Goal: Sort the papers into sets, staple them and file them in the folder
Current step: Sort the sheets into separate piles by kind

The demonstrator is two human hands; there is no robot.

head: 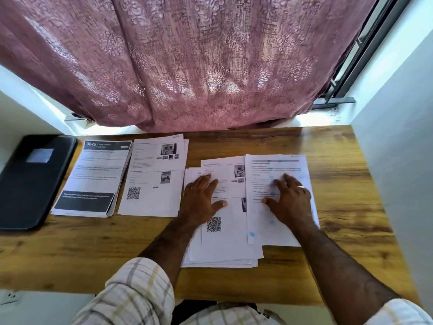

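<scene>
A loose pile of printed papers (222, 245) lies in the middle of the wooden desk (346, 179). My left hand (202, 198) rests flat on its top sheet, which bears a QR code. My right hand (290, 200) presses flat, fingers spread, on a text sheet with blue dots (276, 165) that lies shifted to the right over the pile. Two sorted stacks lie at the left: one headed "3675" (93, 179) and one with photos and a QR code (154, 177). A black folder (30, 181) lies shut at the far left. No stapler is in view.
A pink patterned curtain (199, 62) hangs over the window behind the desk. White walls stand close on the left and right (393, 160). Bare wood shows at the desk's right part and along its front edge.
</scene>
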